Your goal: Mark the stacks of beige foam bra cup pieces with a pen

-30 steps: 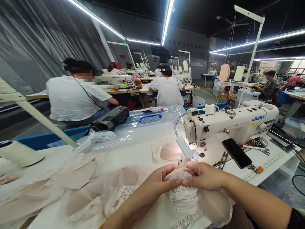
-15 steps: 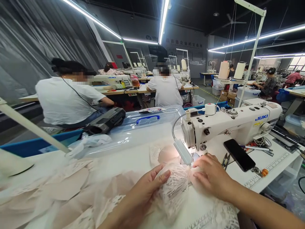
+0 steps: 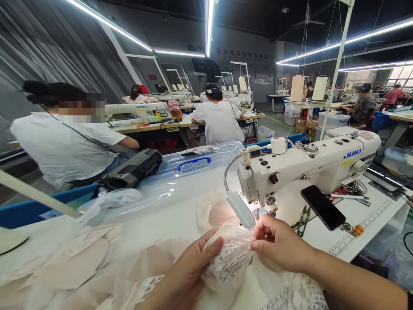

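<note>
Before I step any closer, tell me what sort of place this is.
Most likely a garment sewing workshop. A JUKI sewing machine stands close by, large thread cones rise beyond it, and lacy fabric is held in the person's fingers.

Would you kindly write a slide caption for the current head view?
Left hand and right hand hold white openwork lace fabric near a white JUKI sewing machine.

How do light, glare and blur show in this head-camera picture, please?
Head view: the lamp brightens the sewing machine around its needle end; the clear plastic lid carries white glare streaks. Also in the head view: the cloth pieces at lower left look soft, the right hand and lace fabric somewhat clearer.
</note>
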Demonstrator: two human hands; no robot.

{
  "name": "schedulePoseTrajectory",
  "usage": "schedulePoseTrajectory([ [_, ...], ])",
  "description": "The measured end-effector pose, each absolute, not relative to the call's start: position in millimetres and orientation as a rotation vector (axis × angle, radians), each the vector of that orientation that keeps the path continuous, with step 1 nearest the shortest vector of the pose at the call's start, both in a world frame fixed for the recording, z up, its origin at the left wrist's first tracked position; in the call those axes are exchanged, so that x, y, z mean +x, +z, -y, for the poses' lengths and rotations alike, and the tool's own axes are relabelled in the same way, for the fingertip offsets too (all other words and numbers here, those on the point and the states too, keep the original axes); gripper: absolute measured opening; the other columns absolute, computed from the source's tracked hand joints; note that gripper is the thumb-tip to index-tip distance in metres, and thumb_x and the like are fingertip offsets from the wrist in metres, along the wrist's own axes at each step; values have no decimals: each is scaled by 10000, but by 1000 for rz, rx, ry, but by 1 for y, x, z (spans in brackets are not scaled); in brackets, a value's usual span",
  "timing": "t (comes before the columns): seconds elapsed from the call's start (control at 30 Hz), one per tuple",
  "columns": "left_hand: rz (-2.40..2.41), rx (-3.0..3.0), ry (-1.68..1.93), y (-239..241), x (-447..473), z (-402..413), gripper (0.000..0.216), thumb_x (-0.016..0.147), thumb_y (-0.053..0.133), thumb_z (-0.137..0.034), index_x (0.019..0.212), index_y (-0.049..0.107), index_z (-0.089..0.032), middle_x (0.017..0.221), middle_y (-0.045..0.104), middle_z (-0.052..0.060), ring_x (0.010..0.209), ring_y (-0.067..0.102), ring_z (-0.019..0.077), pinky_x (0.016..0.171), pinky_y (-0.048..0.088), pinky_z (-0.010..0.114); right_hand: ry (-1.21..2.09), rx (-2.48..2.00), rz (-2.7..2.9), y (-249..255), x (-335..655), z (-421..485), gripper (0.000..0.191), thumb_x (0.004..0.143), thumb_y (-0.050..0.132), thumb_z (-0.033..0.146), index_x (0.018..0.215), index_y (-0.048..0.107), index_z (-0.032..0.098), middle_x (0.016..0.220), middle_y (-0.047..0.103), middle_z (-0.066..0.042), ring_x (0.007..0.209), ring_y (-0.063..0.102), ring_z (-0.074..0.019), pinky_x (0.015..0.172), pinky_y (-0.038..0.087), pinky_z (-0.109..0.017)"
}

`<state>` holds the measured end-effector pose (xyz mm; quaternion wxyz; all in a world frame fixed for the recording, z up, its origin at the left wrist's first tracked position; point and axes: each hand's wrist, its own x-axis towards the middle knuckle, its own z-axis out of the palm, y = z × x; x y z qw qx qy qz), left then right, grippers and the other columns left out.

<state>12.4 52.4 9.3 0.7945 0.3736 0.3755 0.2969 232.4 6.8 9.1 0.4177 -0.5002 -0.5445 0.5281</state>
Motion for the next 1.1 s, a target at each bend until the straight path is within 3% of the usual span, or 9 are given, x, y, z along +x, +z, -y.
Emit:
schedulePoseTrajectory([
  [0.13, -840, 807, 671, 18, 17, -44, 691, 793, 870, -423, 1413, 627, -242, 1020, 836, 89, 945, 771, 306, 871, 589, 368, 1321, -1234, 1365, 9, 235, -4, 68, 796, 681, 228, 821, 618, 231, 794, 584, 15, 779, 556, -186, 746, 434, -327],
  [0.3, -883, 841, 680, 25, 21, -38, 651, 762, 883, -460, 1335, 682, -227, 1076, 824, 104, 937, 763, 310, 792, 588, 344, 1221, -1243, 1347, 3, 238, -10, 82, 770, 728, 294, 792, 676, 235, 1027, 649, -39, 1033, 598, -239, 832, 452, -343],
  [0.43, -885, 824, 683, 22, 22, -42, 620, 706, 925, -449, 1257, 722, -248, 1004, 820, 68, 848, 754, 264, 782, 578, 325, 1387, -1225, 1198, -2, 239, -18, 138, 703, 756, 264, 734, 630, 218, 743, 625, 17, 722, 545, -171, 711, 399, -320],
  [0.6, -989, 863, 731, 4, 15, -54, 370, 700, 934, -459, 953, 812, -219, 873, 797, 15, 721, 672, 157, 688, 545, 230, 1501, -1172, 1040, -4, 244, -22, 200, 642, 753, 270, 726, 583, 207, 656, 544, 54, 650, 458, -130, 656, 329, -286],
  [0.8, -960, 794, 830, -5, 13, -57, 388, 723, 891, -544, 956, 829, -240, 887, 813, 49, 885, 726, 268, 721, 557, 294, 1534, -1088, 996, -10, 247, -20, 250, 659, 774, 270, 779, 567, 198, 678, 554, 62, 671, 445, -120, 691, 313, -282],
  [0.9, -924, 792, 835, 2, 18, -51, 358, 735, 895, -505, 941, 818, -222, 882, 818, 52, 831, 725, 244, 676, 544, 276, 1526, -1065, 1004, -11, 247, -18, 267, 675, 785, 266, 797, 559, 196, 707, 562, 57, 693, 457, -123, 707, 321, -284],
  [1.1, -939, 790, 827, 12, 25, -43, 427, 702, 942, -379, 1045, 763, -198, 904, 827, 59, 822, 762, 234, 757, 574, 286, 1537, -1055, 1010, -9, 247, -16, 280, 694, 771, 262, 823, 529, 205, 724, 549, 56, 713, 456, -129, 710, 322, -283],
])
